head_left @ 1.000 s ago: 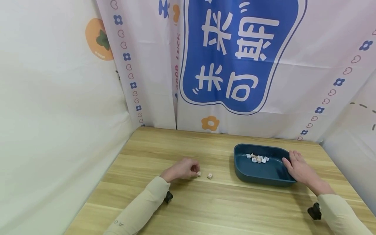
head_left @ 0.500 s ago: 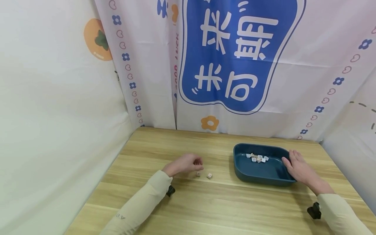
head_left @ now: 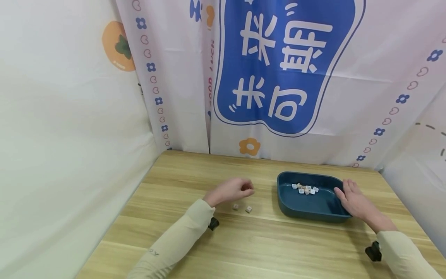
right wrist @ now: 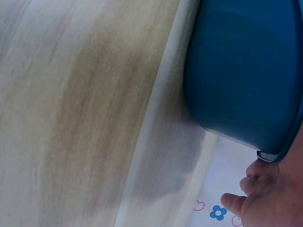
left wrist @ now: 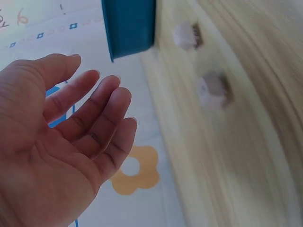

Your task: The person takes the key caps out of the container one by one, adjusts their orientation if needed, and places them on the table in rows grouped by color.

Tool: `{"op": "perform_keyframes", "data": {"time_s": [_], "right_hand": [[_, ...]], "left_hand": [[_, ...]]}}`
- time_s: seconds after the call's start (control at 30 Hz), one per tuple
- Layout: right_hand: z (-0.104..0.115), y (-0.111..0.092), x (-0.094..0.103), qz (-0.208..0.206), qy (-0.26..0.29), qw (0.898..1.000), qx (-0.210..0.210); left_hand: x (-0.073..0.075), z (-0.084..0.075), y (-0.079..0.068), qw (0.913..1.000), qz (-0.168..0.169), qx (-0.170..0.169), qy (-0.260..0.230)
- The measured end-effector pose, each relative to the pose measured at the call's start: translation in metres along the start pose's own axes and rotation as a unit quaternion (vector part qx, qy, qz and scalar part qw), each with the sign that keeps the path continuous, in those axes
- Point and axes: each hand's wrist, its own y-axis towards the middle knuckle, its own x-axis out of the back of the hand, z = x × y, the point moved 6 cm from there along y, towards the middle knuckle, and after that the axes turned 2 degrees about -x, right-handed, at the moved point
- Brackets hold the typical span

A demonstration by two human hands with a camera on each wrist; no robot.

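My left hand (head_left: 231, 190) hovers above the table with its fingers loosely bent; in the left wrist view the palm holds nothing. Just below and in front of it lie two small whitish cubes, a left one (head_left: 235, 207) and a right one (head_left: 249, 209), with faint marks on their faces. My right hand (head_left: 357, 201) rests on the right end of a dark teal tray (head_left: 313, 215), its thumb over the rim and its fingers stretched along the outside. Several similar small pieces (head_left: 306, 189), white and tan, sit bunched toward the back inside the tray.
The wood-grained table (head_left: 265, 248) meets a printed white curtain (head_left: 181, 116) at its back edge. Plain white cloth (head_left: 69, 155) hangs along the left side, and more cloth (head_left: 428, 155) stands to the right.
My left hand has let go of the left cube, risen and shifted right and away from me. Both loose cubes stay on the table. My right hand and the tray keep their places.
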Motion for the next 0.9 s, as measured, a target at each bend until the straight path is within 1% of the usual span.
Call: {"op": "perform_keyframes", "data": {"time_s": [0.37, 0.5, 0.67, 0.77, 0.9], "right_hand": [[-0.003, 0.000, -0.001, -0.011, -0.009, 1.000, 0.010], [-0.004, 0.001, -0.002, -0.015, -0.015, 1.000, 0.012], [-0.005, 0.002, -0.001, -0.013, -0.022, 1.000, 0.010], [-0.004, 0.002, -0.001, -0.016, -0.032, 0.999, 0.010], [-0.003, 0.002, 0.000, -0.021, -0.051, 0.998, 0.011]], "left_hand": [[-0.002, -0.028, 0.020, 0.9997, 0.004, -0.017, -0.016], [-0.004, -0.039, 0.030, 0.9992, 0.008, -0.030, -0.025], [-0.008, -0.059, 0.045, 0.9978, 0.007, -0.056, -0.036], [-0.012, -0.073, 0.055, 0.9969, 0.005, -0.071, -0.035], [-0.019, -0.090, 0.069, 0.9961, 0.007, -0.079, -0.040]]}}
